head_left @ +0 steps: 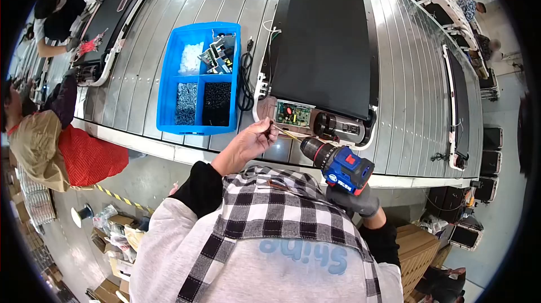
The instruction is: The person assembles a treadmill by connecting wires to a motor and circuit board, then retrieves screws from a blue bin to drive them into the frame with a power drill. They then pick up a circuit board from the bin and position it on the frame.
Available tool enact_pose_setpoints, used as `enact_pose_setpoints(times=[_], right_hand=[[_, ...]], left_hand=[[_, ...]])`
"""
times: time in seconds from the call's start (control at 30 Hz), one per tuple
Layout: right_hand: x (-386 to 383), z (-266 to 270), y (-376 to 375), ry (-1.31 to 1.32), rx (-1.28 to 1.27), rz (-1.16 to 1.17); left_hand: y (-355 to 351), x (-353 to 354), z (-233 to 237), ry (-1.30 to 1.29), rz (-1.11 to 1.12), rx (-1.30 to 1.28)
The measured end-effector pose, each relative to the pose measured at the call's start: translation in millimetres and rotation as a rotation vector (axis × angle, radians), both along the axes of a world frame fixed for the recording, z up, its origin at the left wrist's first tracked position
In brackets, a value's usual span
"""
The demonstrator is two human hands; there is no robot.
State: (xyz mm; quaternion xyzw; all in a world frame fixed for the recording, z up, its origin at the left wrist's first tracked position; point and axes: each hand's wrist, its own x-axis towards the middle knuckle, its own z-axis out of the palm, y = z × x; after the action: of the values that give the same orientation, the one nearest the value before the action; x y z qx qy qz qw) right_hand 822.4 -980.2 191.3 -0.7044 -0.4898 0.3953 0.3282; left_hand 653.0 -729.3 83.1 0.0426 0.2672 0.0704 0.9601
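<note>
My right hand [362,200], in a grey glove, is wrapped round the grip of a blue cordless drill [344,167]. The drill's long thin bit [288,134] points left and up. At the bit's tip my bare left hand [255,140] has its fingers pinched together; whatever small piece they hold is too small to make out. Just beyond both hands lies a treadmill [324,38] with a black belt. Its near end is uncovered, showing a green circuit board [294,114] and a dark motor [325,124].
A blue divided bin [164,86] left of the treadmill holds screws [186,103], black fasteners [217,103] and circuit boards [218,55]. A coiled black cable [245,83] lies between them. Co-workers [62,10] stand at the left. Another treadmill [459,100] lies at right.
</note>
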Motion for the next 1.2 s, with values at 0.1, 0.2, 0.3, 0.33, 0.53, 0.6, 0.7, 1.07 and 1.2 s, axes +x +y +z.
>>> enact_pose_setpoints(times=[0.1, 0.2, 0.3, 0.33, 0.53, 0.6, 0.7, 1.07, 1.2], right_hand=[[3, 3, -6, 0.101, -0.037, -0.087], [9, 5, -16, 0.207, -0.028, -0.138], [14, 9, -17, 0.07, 0.064, -0.067], [18, 5, -20, -0.111, 0.127, 0.01], [38, -4, -26, -0.561, 0.299, 0.384], [36, -16, -34, -0.253, 0.161, 0.178], [36, -31, -37, -0.235, 0.122, 0.172], [45, -49, -33, 0.048, -0.246, -0.28], [49, -52, -25, -0.349, -0.175, -0.057]], left_hand=[[-10, 10, 9, 0.067, -0.016, 0.046], [-16, 15, -1, -0.002, -0.01, -0.006], [-21, 20, -6, -0.034, 0.009, -0.122], [-24, 23, -7, -0.049, 0.014, -0.147], [-36, 39, -8, 0.042, -0.001, 0.072], [-36, 44, -5, 0.105, -0.031, 0.086], [-34, 51, -16, 0.209, -0.097, 0.106], [-6, 90, -115, 0.604, -0.199, 1.988], [7, 79, -121, 0.519, -0.124, 2.0]])
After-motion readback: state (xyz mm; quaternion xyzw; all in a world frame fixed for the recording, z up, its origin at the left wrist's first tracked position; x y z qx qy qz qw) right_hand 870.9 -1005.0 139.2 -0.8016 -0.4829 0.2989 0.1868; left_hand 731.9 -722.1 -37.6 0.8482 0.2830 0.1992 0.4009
